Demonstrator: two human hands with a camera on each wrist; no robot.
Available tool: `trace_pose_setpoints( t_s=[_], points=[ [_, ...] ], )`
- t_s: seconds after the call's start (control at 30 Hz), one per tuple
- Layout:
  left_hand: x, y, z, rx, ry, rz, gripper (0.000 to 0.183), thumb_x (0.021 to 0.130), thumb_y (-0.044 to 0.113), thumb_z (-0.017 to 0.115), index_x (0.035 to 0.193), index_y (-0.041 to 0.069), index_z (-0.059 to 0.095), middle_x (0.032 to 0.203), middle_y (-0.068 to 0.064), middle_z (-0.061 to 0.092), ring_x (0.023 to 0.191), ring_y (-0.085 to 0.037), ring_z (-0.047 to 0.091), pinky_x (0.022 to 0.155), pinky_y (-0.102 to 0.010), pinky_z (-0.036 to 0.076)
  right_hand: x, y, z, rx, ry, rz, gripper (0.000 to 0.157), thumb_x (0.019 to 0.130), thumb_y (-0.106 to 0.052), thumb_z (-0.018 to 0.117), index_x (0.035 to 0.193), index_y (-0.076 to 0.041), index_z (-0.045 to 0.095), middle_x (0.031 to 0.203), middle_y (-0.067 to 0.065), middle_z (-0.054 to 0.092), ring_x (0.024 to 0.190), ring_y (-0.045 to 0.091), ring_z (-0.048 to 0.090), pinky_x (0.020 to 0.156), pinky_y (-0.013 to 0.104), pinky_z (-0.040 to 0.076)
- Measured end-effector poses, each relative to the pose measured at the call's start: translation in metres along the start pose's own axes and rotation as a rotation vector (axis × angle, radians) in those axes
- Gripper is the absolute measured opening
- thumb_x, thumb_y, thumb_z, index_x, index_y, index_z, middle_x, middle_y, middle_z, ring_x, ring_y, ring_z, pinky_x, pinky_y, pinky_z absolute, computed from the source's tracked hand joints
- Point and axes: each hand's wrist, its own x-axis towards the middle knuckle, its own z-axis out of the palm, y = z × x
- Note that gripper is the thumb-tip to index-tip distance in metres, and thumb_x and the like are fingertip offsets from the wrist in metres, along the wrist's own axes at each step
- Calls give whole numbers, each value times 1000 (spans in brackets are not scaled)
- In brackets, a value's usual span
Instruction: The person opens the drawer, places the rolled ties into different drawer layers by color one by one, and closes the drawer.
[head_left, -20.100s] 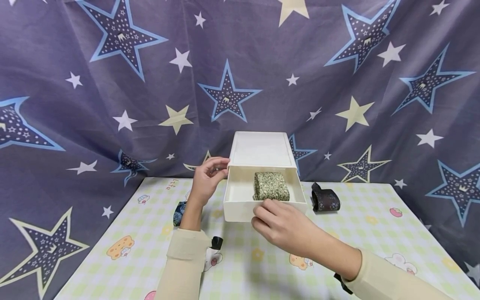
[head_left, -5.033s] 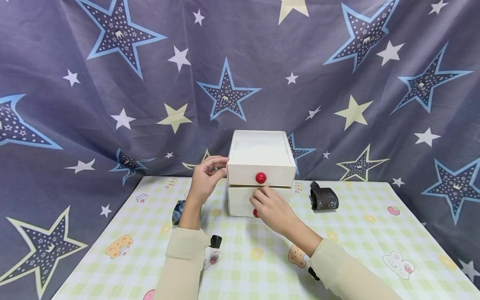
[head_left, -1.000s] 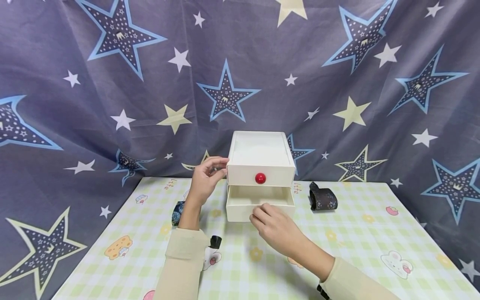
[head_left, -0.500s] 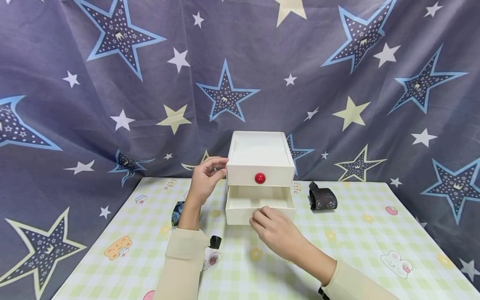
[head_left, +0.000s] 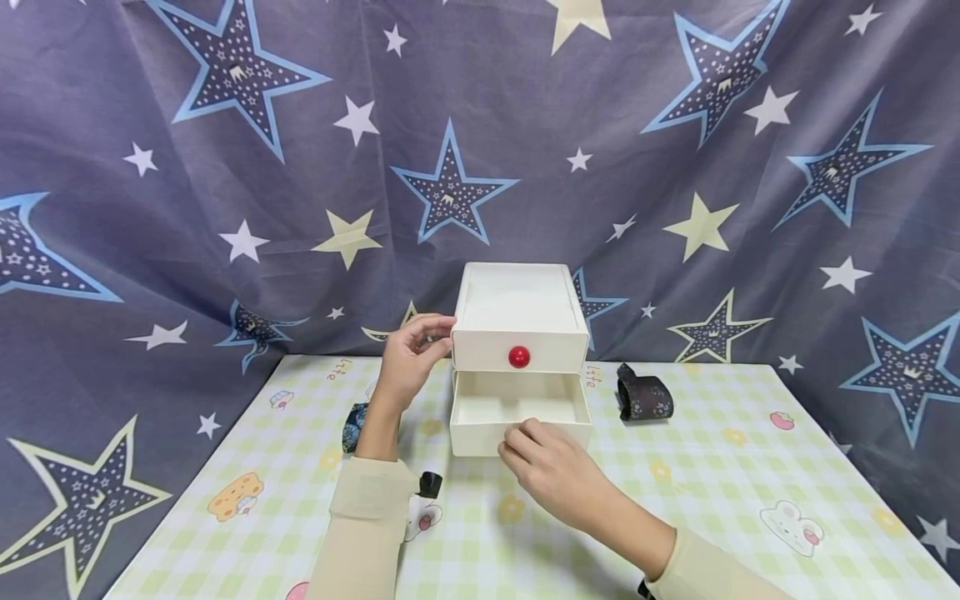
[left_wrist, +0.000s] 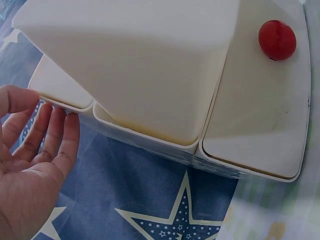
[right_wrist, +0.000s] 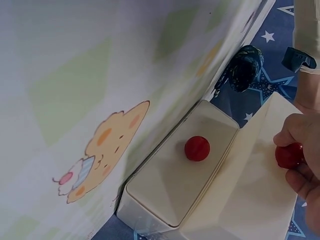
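At the white cabinet (head_left: 521,296), our left hand (head_left: 408,354) touches the side, fingers extended, as our right hand (head_left: 553,468) pinches the red knob (right_wrist: 287,157) of the protruding middle drawer (head_left: 476,440); we judge this drawer-opening, next calling for a level pull.

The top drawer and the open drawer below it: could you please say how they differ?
The top drawer is shut; the open drawer is pulled out, its inside visible. The top drawer's knob is untouched, while the right hand pinches the open drawer's knob. Both drawers are white with round red knobs.
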Motion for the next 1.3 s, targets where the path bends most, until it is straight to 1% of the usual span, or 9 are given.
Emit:
trace_pose_setpoints(
  t_s=[0.13, 0.43, 0.6, 0.8, 0.97, 1.03, 1.17, 1.3],
  points=[
    [0, -4, -1, 0, 4, 3, 30, 94, -10, 66, 123, -10, 67, 124, -28, 61, 103, -24, 62, 80, -22, 56, 0, -1, -1, 5, -4, 0, 32, 100, -2, 40, 101, -5, 71, 100, 3, 59, 89, 20, 55, 75, 27, 49],
    [0, -5, 0, -8, 5, 24, 27, 94, -5, 69, 121, -6, 70, 120, -24, 63, 102, -19, 64, 80, -25, 57, -2, -3, -5, 5, -9, 0, 36, 103, -3, 36, 101, -5, 72, 100, 3, 60, 88, 19, 54, 75, 26, 49],
    [0, -6, -1, -4, 5, 30, 27, 94, -5, 69, 121, -5, 70, 120, -23, 63, 102, -17, 64, 81, -25, 57, -2, -5, -6, 9, -1, -1, 42, 107, -3, 31, 101, -6, 73, 100, 3, 60, 87, 19, 54, 74, 25, 50],
    [0, -7, -1, 3, 9, 26, 27, 93, -6, 69, 120, -5, 71, 120, -22, 64, 101, -18, 64, 80, -25, 57, -3, -6, -8, 26, -11, -10, 51, 111, -3, 23, 101, -6, 73, 100, 3, 60, 86, 18, 53, 74, 25, 50],
    [-3, 15, 3, -8, 5, -1, 28, 93, -10, 66, 121, -12, 67, 120, -30, 61, 101, -22, 63, 80, -22, 56, -4, -7, -10, 24, -23, -20, 44, 107, 0, 29, 100, -6, 72, 100, 4, 60, 86, 19, 53, 75, 26, 51],
    [-5, 23, 5, -14, 2, -7, 28, 93, -13, 64, 121, -15, 65, 120, -32, 60, 101, -23, 63, 79, -21, 56, -4, -8, -10, 27, -29, -22, 43, 106, 0, 30, 100, -6, 72, 100, 4, 60, 86, 19, 53, 75, 26, 51],
    [-5, 22, 5, -19, 1, -1, 28, 93, -13, 64, 121, -16, 65, 119, -32, 60, 101, -23, 63, 79, -21, 56, -5, -9, -12, 26, -28, -29, 52, 109, 0, 22, 100, -6, 73, 100, 4, 61, 86, 19, 53, 74, 26, 51],
    [-5, 22, 5, -20, 1, -1, 28, 93, -13, 64, 121, -16, 65, 120, -33, 60, 101, -22, 62, 79, -21, 55, -6, -10, -12, 17, -12, -44, 55, 110, 1, 19, 99, -5, 73, 99, 3, 61, 84, 19, 53, 72, 25, 50]
  ],
)
